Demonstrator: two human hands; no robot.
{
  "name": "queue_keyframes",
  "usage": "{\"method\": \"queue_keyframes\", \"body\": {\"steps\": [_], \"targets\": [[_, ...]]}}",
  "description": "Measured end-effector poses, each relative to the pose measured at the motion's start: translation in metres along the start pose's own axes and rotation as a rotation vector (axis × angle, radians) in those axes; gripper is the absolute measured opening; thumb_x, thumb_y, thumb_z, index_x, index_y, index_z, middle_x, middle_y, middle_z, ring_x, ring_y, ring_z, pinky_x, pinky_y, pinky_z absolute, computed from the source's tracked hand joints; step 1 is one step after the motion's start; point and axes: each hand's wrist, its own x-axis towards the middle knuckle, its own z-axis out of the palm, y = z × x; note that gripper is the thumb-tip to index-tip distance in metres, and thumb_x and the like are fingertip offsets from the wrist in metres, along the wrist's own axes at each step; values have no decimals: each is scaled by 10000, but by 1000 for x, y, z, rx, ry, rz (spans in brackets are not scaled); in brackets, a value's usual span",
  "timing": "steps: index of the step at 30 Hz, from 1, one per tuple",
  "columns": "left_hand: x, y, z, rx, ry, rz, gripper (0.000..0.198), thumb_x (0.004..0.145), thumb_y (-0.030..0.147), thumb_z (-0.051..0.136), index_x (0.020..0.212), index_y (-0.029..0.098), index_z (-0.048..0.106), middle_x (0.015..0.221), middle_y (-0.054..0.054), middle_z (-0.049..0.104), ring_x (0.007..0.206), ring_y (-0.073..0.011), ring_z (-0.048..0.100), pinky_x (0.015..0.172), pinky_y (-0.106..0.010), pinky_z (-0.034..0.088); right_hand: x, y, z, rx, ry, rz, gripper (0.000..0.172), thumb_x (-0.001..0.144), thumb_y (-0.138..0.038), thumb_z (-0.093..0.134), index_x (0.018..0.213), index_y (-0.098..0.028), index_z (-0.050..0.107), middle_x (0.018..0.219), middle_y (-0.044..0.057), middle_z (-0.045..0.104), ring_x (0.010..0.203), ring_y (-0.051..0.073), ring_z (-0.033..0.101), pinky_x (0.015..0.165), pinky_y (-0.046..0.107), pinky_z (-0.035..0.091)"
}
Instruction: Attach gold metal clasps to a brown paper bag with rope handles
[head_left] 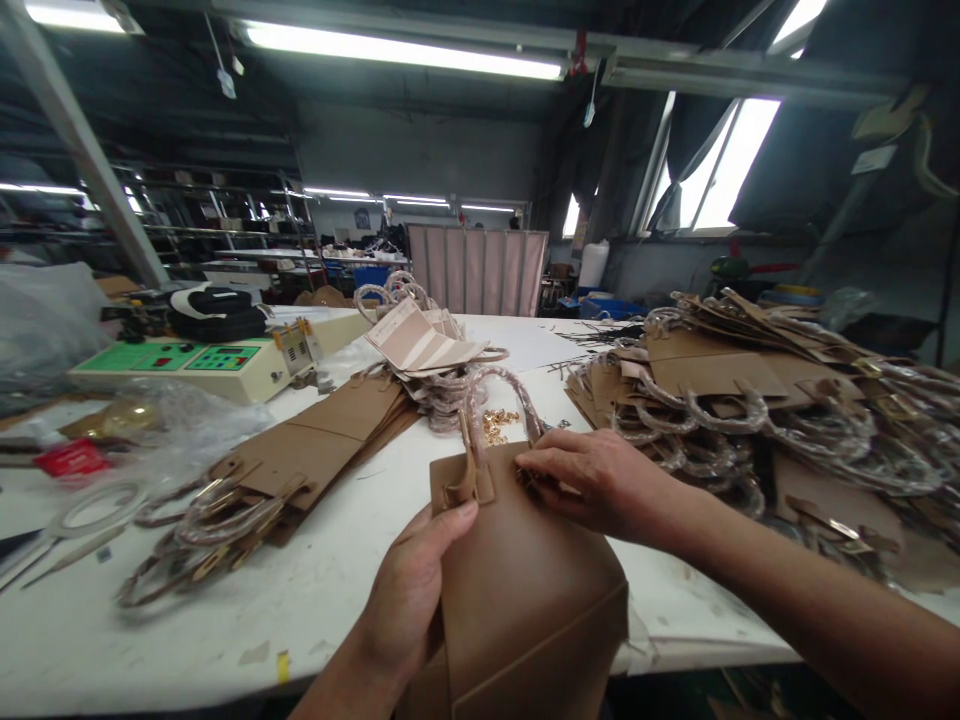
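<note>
A brown bag panel [525,580] with a plastic-wrapped loop handle [501,375] stands tilted at the table's front edge. My left hand [420,575] grips its left side, thumb pressed on the front just below the handle's left tab. At the handle's right end, my right hand [581,475] has its fingers bent and closed at the panel's top edge. Whatever lies between those fingertips is mostly hidden. Behind the handle is a small heap of gold-coloured metal pieces [499,427] on the white table.
Stacked brown panels with handles [307,450] lie to the left, and a larger pile [720,370] is at right. A machine with a green control panel [187,357] stands at back left. Tape roll [101,507] and scissors [34,555] lie at far left.
</note>
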Motion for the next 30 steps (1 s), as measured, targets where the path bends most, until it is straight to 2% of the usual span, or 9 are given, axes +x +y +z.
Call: {"method": "queue_keyframes", "body": {"steps": [8,13,23,30], "targets": [[0,-6,-8,2,30,-31,489,851,239,728,1322,121,670,1072,-144,802,1019,-325,758,911,-411,601,-4,-8,17,43,11,61,219,999,-211,555,1163,-197,699,994,73,715,824,183,691,681,267,479],[-3,-10,-12,1,4,-22,485,848,245,731,1315,128,677,1095,-152,797,1025,-330,756,914,-414,597,-12,-16,14,166,-35,81,307,1014,-272,569,1299,-186,647,1091,99,698,922,196,684,774,276,509],[-9,-14,-8,89,-35,-3,335,849,254,739,1160,134,765,1058,-138,810,1004,-318,765,952,-411,577,-18,-20,24,-24,35,81,209,1029,-302,536,1144,-197,675,985,50,703,746,151,647,630,284,397],[-13,-15,0,98,6,33,365,833,267,749,1176,142,764,1057,-131,811,1012,-327,760,971,-427,570,-18,-28,31,-10,85,127,181,1009,-271,561,1096,-201,704,961,53,716,789,158,666,639,271,407]]}}
